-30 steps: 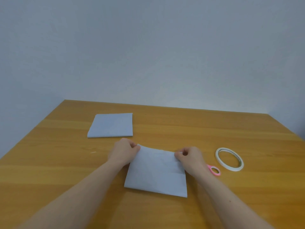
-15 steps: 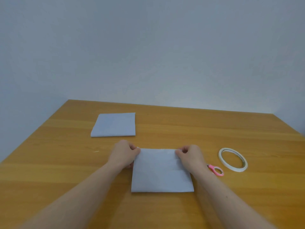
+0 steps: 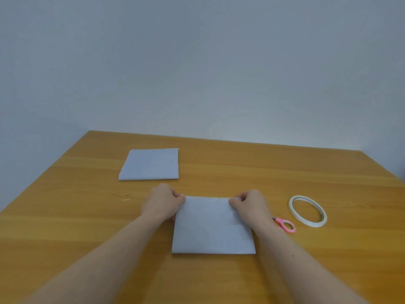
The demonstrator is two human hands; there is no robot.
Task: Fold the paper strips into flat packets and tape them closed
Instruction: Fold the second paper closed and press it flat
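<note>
Wall (image 3: 197, 62): plain pale grey, fills the upper half of the view, nothing on it. Table (image 3: 65, 227): wood, orange-brown, smooth w/ faint grain, so paper prob slides easily on it.

Near paper (image 3: 213, 227): folded light-blue sheet lying flat at table centre, fold edge toward the person, far edge between the hands. Looks thin, light, floppy; creases easily, no weight to hold itself shut, so it'll likely spring open w/o tape. Best held at the far corners, as now, or pressed flat on top.

Far paper (image 3: 150, 164): second folded piece, back-left, well apart from the hands, untouched. Can't tell if it's taped.

Left hand (image 3: 163, 202): fingers closed, pinching the far-left corner of the near paper. Right hand (image 3: 252, 205): same, pinching the far-right corner.

Tape roll (image 3: 308, 211): white ring, flat, right of the right hand. Scissors (image 3: 285, 224): only the pink handle loop shows, just beside the right wrist, blades hidden.
</note>
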